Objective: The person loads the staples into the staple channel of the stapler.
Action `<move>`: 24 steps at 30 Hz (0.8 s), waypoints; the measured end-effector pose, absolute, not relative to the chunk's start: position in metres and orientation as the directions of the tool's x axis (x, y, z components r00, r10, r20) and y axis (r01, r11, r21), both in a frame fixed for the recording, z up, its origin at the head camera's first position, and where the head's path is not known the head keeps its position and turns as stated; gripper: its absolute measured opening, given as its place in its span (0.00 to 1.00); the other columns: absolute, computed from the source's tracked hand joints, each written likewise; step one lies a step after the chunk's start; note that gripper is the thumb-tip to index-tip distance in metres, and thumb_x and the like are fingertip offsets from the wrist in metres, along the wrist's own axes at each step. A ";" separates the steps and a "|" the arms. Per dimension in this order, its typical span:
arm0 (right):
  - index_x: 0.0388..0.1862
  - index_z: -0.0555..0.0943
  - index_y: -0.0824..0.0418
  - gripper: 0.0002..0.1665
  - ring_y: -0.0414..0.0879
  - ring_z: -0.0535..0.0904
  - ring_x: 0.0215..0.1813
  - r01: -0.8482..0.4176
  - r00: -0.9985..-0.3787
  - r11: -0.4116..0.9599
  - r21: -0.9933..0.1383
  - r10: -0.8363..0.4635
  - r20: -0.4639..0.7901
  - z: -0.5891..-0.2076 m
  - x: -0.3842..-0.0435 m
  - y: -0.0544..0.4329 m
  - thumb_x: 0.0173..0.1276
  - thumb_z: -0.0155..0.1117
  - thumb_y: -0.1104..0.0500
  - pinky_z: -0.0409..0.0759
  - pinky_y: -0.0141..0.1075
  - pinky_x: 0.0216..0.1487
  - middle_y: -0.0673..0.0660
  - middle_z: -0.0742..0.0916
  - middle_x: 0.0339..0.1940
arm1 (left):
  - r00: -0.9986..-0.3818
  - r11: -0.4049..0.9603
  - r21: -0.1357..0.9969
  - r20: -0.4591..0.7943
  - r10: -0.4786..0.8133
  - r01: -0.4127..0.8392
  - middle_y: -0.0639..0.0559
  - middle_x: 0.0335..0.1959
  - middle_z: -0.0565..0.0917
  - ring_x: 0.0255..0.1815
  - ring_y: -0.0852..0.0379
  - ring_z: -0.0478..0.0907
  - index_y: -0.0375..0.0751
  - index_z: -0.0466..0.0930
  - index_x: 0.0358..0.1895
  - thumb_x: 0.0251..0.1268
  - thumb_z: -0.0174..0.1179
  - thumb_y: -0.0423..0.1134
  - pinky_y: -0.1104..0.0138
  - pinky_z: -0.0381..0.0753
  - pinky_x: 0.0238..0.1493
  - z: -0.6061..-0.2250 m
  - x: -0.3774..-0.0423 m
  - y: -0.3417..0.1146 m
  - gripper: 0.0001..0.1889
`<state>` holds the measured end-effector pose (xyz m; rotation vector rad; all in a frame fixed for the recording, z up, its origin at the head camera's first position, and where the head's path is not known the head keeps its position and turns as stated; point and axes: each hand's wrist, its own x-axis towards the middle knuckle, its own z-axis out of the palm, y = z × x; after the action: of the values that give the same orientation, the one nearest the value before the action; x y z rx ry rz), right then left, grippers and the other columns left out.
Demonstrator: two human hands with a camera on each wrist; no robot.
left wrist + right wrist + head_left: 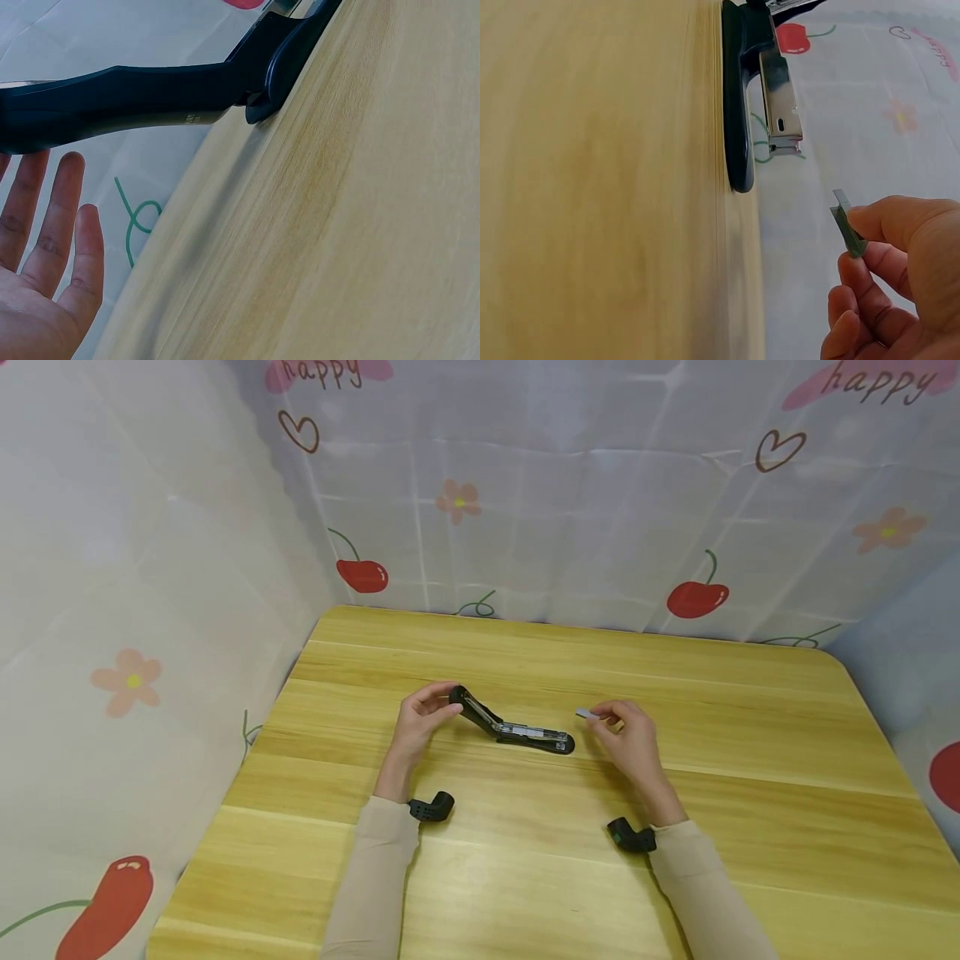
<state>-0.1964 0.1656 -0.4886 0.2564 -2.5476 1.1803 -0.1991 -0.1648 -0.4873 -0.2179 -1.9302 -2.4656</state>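
Observation:
A black stapler [528,742] is folded wide apart, its base lying on the wooden table and its metal staple channel [780,97] facing up. My left hand [422,720] holds the raised end of its top arm [150,97] between thumb and fingers. In the left wrist view the other fingers [52,232] spread loosely beneath that arm. To the right of the base, my right hand [632,739] pinches a short strip of staples [847,231] between thumb and fingertips. The strip is held above the table, apart from the stapler.
The light wooden table [525,877] reaches back to a pale curtain [562,510] printed with cherries, flowers and hearts. More of this cloth hangs at the left and right sides. A small black camera sits on each wrist [432,807].

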 end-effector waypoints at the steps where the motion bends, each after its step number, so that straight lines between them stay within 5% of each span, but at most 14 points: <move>1: 0.36 0.85 0.65 0.06 0.49 0.75 0.35 -0.297 -0.932 0.644 -0.705 -0.035 0.360 -0.488 -0.196 0.165 0.61 0.70 0.64 0.69 0.26 0.28 0.61 0.84 0.34 | -0.990 -0.243 0.966 0.110 0.083 0.087 0.60 0.47 0.81 0.45 0.61 0.78 0.19 0.70 0.60 0.61 0.59 0.21 0.73 0.80 0.44 -0.487 -0.199 -0.165 0.22; 24: 0.38 0.86 0.61 0.06 0.46 0.75 0.36 -0.364 -0.930 0.614 -0.701 -0.192 0.315 -0.488 -0.192 0.147 0.63 0.71 0.62 0.72 0.31 0.31 0.57 0.84 0.34 | -0.989 -0.238 0.967 0.117 0.086 0.093 0.60 0.46 0.82 0.44 0.61 0.79 0.20 0.72 0.59 0.61 0.59 0.22 0.72 0.81 0.45 -0.486 -0.199 -0.165 0.21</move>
<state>-0.1925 0.1474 -0.4884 0.4587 -2.6302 1.2112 -0.1985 -0.1648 -0.4862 -0.2279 -1.9364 -2.4577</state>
